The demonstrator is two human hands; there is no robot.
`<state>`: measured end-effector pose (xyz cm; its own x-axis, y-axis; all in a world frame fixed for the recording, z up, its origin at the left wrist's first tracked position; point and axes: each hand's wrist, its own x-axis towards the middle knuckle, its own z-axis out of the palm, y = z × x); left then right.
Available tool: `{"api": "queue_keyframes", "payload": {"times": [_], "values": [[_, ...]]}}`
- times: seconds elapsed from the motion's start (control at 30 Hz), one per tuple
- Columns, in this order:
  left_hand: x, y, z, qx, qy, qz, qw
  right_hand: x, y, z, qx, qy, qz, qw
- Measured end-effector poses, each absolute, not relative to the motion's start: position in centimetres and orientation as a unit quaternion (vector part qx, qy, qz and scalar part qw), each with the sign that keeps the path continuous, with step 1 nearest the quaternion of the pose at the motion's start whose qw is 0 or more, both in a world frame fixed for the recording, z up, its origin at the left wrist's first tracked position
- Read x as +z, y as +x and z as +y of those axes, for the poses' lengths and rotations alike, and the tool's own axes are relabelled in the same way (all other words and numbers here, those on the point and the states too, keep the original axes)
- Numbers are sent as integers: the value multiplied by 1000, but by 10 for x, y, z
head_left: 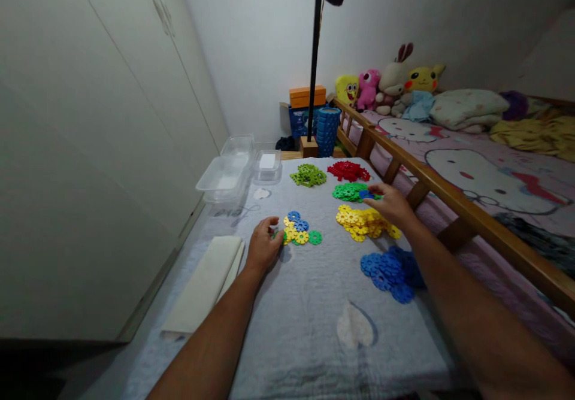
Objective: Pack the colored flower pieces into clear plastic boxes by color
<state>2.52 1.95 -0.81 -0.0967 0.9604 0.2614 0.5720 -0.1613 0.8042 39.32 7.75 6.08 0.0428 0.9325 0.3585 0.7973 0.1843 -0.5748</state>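
Note:
On a grey cloth-covered table lie sorted heaps of plastic snowflake discs: light green, red, dark green, yellow and blue. A small joined cluster of blue, yellow and green discs sits left of centre. My left hand rests beside that cluster, fingers curled and pinching its left edge. My right hand reaches over the yellow heap and pinches a blue disc at the edge of the dark green heap.
Clear plastic containers stand at the table's far left, a folded white cloth at the near left. A wooden bed rail runs along the right, with plush toys behind. A black pole rises beyond the table.

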Motion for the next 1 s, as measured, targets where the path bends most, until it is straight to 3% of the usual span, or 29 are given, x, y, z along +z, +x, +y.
{"api": "queue_keyframes", "payload": {"times": [0.43, 0.73, 1.0], "values": [[-10, 25, 22, 414, 636, 607, 235, 59, 457, -51, 216, -623, -713, 239], [-10, 23, 22, 412, 637, 606, 240, 30, 479, -77, 183, -659, -693, 229], [-6, 24, 20, 393, 634, 615, 256, 46, 468, -81, 158, -663, -700, 214]]}}
